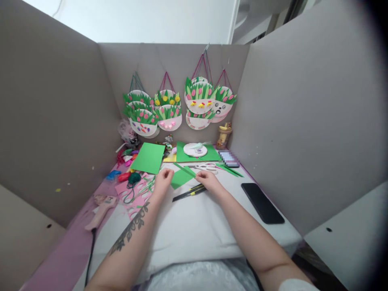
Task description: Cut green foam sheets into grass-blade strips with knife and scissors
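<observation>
My right hand [206, 178] pinches the near end of a narrow green paper strip [183, 169], which slants up and to the left. My left hand [164, 176] is closed, thumb against fingers, apart from the strip's far end; what it holds, if anything, is hidden. Between the hands, a piece of green paper [181, 180] lies flat on the white cloth [188, 226]. Just below it rests a long black cutter-like tool [184, 195] with yellow marks, reaching toward my right wrist. White-handled scissors [210, 167] lie beyond my right hand.
A green sheet [148, 157] and pink paper scraps [136, 194] lie left, near a glue gun [101, 212] and dark green yarn [134, 178]. A white plate [195, 150] stands behind. Cut green strips [232, 170] and a black phone [262, 203] are right. Paper-plate baskets [200, 99] hang on the back panel.
</observation>
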The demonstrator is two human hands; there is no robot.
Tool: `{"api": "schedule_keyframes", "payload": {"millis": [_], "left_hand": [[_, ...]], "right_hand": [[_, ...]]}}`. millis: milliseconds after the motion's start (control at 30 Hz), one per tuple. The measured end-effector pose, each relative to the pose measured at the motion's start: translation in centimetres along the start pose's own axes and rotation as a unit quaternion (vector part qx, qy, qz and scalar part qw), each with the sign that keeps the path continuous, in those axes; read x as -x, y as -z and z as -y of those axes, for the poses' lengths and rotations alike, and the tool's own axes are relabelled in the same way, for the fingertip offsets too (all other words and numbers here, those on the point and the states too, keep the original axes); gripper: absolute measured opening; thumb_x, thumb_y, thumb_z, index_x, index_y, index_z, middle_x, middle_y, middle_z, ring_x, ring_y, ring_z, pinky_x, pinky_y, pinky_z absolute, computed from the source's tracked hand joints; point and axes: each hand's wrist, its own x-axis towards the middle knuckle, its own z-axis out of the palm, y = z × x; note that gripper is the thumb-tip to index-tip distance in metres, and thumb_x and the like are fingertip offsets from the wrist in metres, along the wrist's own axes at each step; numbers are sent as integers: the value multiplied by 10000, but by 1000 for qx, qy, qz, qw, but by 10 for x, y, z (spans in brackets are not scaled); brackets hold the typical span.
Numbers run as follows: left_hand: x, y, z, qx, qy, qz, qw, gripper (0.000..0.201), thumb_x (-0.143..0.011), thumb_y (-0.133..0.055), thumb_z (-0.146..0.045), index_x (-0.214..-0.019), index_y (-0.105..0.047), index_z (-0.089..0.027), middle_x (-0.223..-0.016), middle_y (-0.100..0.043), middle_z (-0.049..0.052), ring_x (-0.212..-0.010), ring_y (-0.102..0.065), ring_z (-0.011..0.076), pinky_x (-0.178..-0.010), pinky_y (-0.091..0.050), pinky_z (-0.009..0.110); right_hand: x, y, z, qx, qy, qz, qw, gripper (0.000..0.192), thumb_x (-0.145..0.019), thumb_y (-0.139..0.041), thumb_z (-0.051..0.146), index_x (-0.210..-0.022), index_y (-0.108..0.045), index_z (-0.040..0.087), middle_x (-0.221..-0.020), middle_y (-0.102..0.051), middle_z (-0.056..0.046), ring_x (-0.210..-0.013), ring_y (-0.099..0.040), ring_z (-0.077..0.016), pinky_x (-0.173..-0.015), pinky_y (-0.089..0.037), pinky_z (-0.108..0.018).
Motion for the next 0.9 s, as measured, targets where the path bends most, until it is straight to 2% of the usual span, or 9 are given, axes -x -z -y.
{"api": "schedule_keyframes", "payload": {"millis": [67, 100, 233, 400, 567, 767, 833, 900], "left_hand": [[4, -7, -4, 43, 12, 89, 995, 262, -734, -590, -415, -728, -588, -152, -656, -580, 2, -632, -514, 136, -598, -402, 237], [7, -11, -6, 53, 20, 106, 993, 271, -721, -605, -420, -687, -579, -152, -610, -555, -8, -597, -494, 129, -570, -384, 235], [14, -24, -6, 70, 42, 86, 993, 343, -712, -620, -431, -547, -468, -172, -497, -400, -54, -509, -381, 91, -506, -287, 227], [16, -28, 1, 94, 41, 87, 991, 324, -694, -641, -404, -562, -459, -170, -514, -375, -65, -513, -344, 79, -503, -269, 219], [9, -17, -1, 156, 83, 13, 984, 330, -707, -609, -396, -555, -408, -183, -485, -321, -79, -469, -294, 63, -468, -246, 209], [1, -1, -4, 257, 134, -57, 955, 274, -674, -626, -415, -695, -518, -164, -521, -329, -88, -440, -244, 48, -424, -181, 208], [5, -4, -5, 259, 136, -36, 956, 310, -666, -650, -437, -737, -550, -152, -538, -369, -79, -449, -270, 48, -427, -187, 203], [11, -11, -6, 216, 118, 43, 968, 336, -654, -677, -452, -747, -586, -142, -564, -438, -59, -482, -331, 58, -450, -229, 200]], "right_hand": [[2, -6, 2, -25, 4, 27, 999, 176, -683, -593, 341, -672, -583, 165, -572, -526, 35, -543, -452, -114, -537, -347, -228], [3, -10, 3, -29, 9, 40, 999, 175, -690, -593, 339, -674, -581, 165, -576, -522, 37, -544, -447, -111, -537, -344, -226], [8, -23, 10, -21, 31, 59, 998, 177, -720, -579, 338, -710, -585, 161, -621, -536, 30, -580, -456, -113, -553, -352, -224], [10, -31, 18, -7, 42, 40, 998, 182, -727, -572, 339, -687, -576, 161, -637, -540, 21, -611, -460, -118, -574, -363, -226], [12, -26, 18, -24, 18, 79, 996, 159, -708, -576, 321, -678, -571, 164, -588, -505, 42, -557, -431, -105, -546, -350, -222], [13, -22, 14, -28, 9, 95, 995, 145, -702, -570, 305, -669, -566, 164, -587, -510, 39, -548, -438, -104, -530, -340, -220], [11, -23, 13, -40, 8, 81, 996, 160, -700, -576, 320, -668, -555, 164, -583, -494, 42, -545, -426, -102, -528, -331, -221], [11, -24, 12, -48, 16, 70, 996, 177, -705, -576, 338, -675, -546, 167, -587, -480, 45, -549, -413, -101, -535, -327, -224]]}}
